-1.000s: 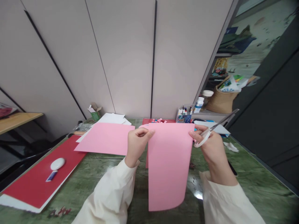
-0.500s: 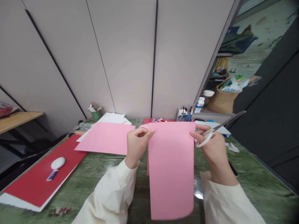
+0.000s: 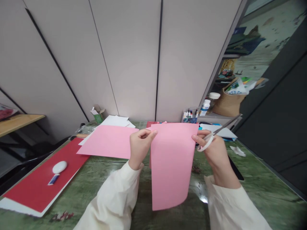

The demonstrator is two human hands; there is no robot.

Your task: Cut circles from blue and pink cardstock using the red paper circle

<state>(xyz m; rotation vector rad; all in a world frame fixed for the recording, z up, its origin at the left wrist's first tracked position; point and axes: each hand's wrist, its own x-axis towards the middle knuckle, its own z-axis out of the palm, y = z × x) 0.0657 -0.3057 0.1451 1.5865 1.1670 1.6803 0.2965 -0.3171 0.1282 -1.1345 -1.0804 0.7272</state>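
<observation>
A long sheet of pink paper [image 3: 171, 166] hangs upright in front of me above the table, its lower edge curving. My left hand [image 3: 141, 145] is closed on the sheet's upper left corner, thumb in front. At the upper right edge, my right hand [image 3: 213, 150] pinches the paper between thumb and fingers. Scissors [image 3: 216, 131] with a white handle also rest in my right hand, their blades pointing up and to the right. Behind the sheet's left side shows a narrow strip of more pink paper; how it connects is hidden.
On the left lie red paper [image 3: 45, 183] with a white oval object [image 3: 59, 167] and a small tube [image 3: 54, 179]. Another pink sheet [image 3: 107, 140] overlaps white papers [image 3: 116, 120]. Along the back stand a pen holder [image 3: 190, 117], a white bottle [image 3: 204, 108] and a woven basket [image 3: 229, 102].
The pink sheet has shifted slightly left, and its lower end has lifted and swung back. My right hand moved a little left with the scissors; my left hand barely moved.
</observation>
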